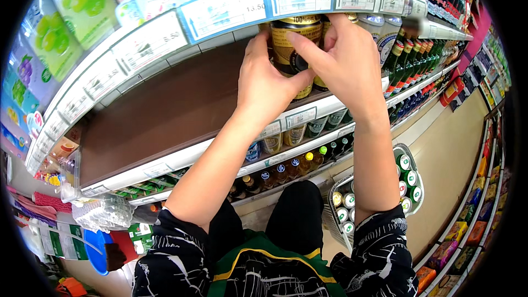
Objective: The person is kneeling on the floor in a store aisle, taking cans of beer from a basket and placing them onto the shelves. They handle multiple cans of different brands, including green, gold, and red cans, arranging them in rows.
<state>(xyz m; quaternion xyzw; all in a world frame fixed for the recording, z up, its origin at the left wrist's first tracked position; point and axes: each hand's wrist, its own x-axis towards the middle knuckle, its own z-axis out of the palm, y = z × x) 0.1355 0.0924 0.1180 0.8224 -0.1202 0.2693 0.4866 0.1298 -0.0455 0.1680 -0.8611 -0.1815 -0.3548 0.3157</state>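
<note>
My left hand [268, 78] is at the left side of a black-and-gold beverage can [295, 45], its thumb low across the front. My right hand [346, 62] reaches in from the right, thumb before the can's upper front and fingers hidden beneath the price-label strip. The can stands upright on, or just above, another gold can [304, 93]; the join is hidden. More gold cans are partly visible behind my right hand. Left of them lies the brown shelf surface [165, 107].
The labelled upper shelf edge [227, 6] overhangs my hands. Green bottles [398, 57] stand to the right. Lower shelves hold cans and bottles. A basket of cans [344, 202] is on the floor beside my knees, and a blue basin [97, 251] is at lower left.
</note>
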